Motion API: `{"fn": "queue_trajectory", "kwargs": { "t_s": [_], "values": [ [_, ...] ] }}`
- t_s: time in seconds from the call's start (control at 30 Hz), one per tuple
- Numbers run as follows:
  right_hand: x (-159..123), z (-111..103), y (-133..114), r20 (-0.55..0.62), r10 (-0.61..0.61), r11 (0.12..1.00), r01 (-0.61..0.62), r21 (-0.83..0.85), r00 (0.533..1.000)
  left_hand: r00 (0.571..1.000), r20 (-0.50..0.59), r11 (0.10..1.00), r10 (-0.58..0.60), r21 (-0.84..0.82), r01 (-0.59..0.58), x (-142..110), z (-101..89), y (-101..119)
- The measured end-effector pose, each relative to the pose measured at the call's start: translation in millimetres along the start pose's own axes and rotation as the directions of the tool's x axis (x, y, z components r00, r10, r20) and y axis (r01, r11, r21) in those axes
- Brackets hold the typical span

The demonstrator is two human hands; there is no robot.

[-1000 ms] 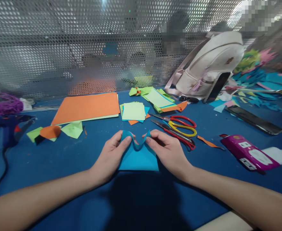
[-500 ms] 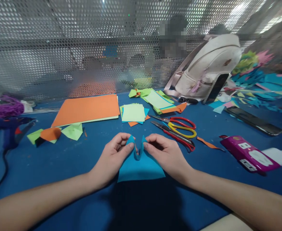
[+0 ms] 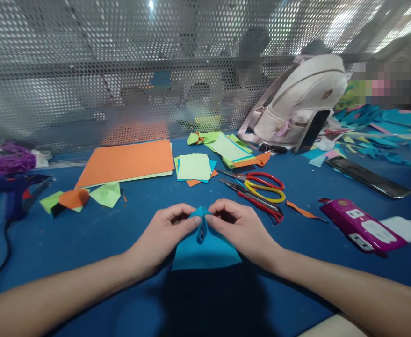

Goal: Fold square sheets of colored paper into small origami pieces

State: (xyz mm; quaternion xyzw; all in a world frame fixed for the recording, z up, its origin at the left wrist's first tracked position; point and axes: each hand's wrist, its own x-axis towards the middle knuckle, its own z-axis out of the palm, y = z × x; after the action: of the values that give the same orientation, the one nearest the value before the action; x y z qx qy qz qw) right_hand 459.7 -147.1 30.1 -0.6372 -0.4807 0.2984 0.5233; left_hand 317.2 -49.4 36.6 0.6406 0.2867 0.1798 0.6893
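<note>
A blue sheet of paper (image 3: 205, 255) is held low over the blue table in front of me. My left hand (image 3: 173, 229) pinches its far edge between thumb and fingers on the left side. On the right side my right hand (image 3: 238, 229) pinches the same edge. The two pinched parts meet in the middle, and the paper between them bends into a narrow loop. Scissors with red and yellow handles (image 3: 266, 187) and a red-handled cutter-like tool (image 3: 257, 201) lie beyond my right hand.
Behind stand a perforated metal screen (image 3: 103, 84) and a white backpack (image 3: 303, 98). Orange sheets (image 3: 128, 161), small paper squares (image 3: 194, 167) and folded paper pieces (image 3: 74, 199) lie on the table. A glue gun (image 3: 16, 194) is left; a purple power strip (image 3: 363, 224) and a phone (image 3: 368, 178) are right.
My hands have drawn together and a little nearer to me. The wide dip in the paper's far edge has narrowed into a closed loop.
</note>
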Motion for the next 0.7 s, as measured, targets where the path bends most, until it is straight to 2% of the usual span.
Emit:
{"fn": "queue_trajectory", "kwargs": {
  "t_s": [0.37, 0.53, 0.6, 0.7],
  "values": [
    [0.2, -0.2, 0.6, -0.015, -0.006, 1.0, 0.006, 0.002, 1.0, 0.997, 0.061, 0.991, -0.046, -0.123, 0.053, 1.2, 0.3, 0.9],
    [2.6, 0.6, 6.4, -0.026, 0.003, 0.997, -0.001, 0.071, 1.0, 0.996, 0.061, 0.987, -0.059, -0.149, 0.067, 2.4, 1.1, 1.3],
    [2.2, 1.1, 9.1, -0.033, -0.047, 0.993, 0.051, 0.103, 0.998, 0.996, 0.066, 0.984, -0.059, -0.163, 0.069, 2.9, 1.2, 0.9],
    [0.7, 0.5, 11.2, -0.005, -0.212, 0.973, 0.212, 0.091, 0.977, 0.992, 0.09, 0.977, -0.091, -0.185, 0.106, 3.2, 1.1, 0.5]
  ]
}}
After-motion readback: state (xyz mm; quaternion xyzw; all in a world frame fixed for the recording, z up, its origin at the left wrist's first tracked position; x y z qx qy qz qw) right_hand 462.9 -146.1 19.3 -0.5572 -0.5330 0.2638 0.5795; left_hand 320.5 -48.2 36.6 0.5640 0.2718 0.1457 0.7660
